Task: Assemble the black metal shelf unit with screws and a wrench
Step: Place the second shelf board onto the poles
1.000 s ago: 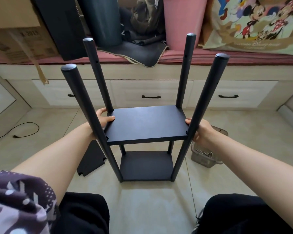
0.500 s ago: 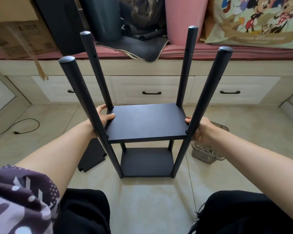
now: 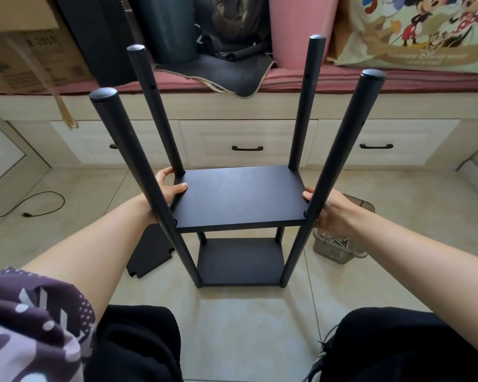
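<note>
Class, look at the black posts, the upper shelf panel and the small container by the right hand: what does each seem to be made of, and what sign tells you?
Posts: likely painted metal tube; smooth, matte, round, with drilled holes.
Upper shelf panel: matte black, finely textured; coated board or metal, unclear.
Container: translucent smoky plastic; screws show through it.

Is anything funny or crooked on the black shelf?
Nothing looks crooked. Both hands, left hand and right hand, grip the middle shelf, level between four posts. One spare black panel lies flat on the floor, left of it.
</note>
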Demonstrator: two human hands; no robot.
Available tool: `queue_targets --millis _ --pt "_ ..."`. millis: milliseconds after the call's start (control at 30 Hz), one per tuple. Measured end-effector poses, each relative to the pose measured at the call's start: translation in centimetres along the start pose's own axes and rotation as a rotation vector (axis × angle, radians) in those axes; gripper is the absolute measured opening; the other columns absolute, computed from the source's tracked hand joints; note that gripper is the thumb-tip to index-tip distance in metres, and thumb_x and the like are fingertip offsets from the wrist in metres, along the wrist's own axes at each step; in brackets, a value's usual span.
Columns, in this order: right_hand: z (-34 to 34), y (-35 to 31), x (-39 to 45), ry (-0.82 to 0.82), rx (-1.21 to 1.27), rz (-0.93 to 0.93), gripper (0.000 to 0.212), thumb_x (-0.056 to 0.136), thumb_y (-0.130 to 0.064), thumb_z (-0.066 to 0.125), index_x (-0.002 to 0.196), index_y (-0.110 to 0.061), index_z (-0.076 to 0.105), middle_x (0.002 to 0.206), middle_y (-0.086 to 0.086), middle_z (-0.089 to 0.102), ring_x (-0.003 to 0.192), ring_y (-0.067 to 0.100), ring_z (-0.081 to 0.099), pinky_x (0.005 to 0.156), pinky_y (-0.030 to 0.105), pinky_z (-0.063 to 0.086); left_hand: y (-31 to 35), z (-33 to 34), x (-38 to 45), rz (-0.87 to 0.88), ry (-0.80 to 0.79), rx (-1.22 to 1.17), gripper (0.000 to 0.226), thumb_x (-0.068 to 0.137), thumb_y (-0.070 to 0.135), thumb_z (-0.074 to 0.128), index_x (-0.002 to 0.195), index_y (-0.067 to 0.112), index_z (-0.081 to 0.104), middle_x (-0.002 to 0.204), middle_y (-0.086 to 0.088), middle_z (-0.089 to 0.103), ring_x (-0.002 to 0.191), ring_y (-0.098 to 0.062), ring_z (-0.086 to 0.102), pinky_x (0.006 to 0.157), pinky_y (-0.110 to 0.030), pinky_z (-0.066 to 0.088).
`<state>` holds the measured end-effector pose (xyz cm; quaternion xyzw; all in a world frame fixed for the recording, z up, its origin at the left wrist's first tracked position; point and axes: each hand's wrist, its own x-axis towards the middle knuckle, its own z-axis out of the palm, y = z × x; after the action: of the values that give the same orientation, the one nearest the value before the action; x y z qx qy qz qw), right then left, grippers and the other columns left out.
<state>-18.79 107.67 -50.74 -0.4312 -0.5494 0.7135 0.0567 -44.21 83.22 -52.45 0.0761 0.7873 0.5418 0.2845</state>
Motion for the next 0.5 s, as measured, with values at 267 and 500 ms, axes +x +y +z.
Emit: queue_targets --millis 267,500 --pt "-0.02 0.31 0.34 0.018 0.009 -0.009 0.043 0.1 -0.01 0.048 0.139 0.007 0.042 0.087 0.011 0.049 0.069 0.023 0.048 0.064 0.033 0.042 -0.29 0.18 -0.06 0.016 0.025 -0.026 0.06 0.096 0.013 0.067 0.146 0.032 0.039 0.133 -0.015 0.057 0.114 -0.037 0.063 0.097 -0.06 0.052" --pt "0.2 0.48 0.73 0.014 0.032 0.005 0.043 0.099 -0.008 0.048 0.139 0.006 0.043 0.093 0.012 0.051 0.078 0.026 0.049 0.073 0.036 0.044 -0.03 0.26 -0.7 0.005 0.02 -0.032 0.063 0.098 0.01 0.064 0.149 0.031 0.035 0.134 -0.015 0.055 0.113 -0.035 0.063 0.097 -0.058 0.052"
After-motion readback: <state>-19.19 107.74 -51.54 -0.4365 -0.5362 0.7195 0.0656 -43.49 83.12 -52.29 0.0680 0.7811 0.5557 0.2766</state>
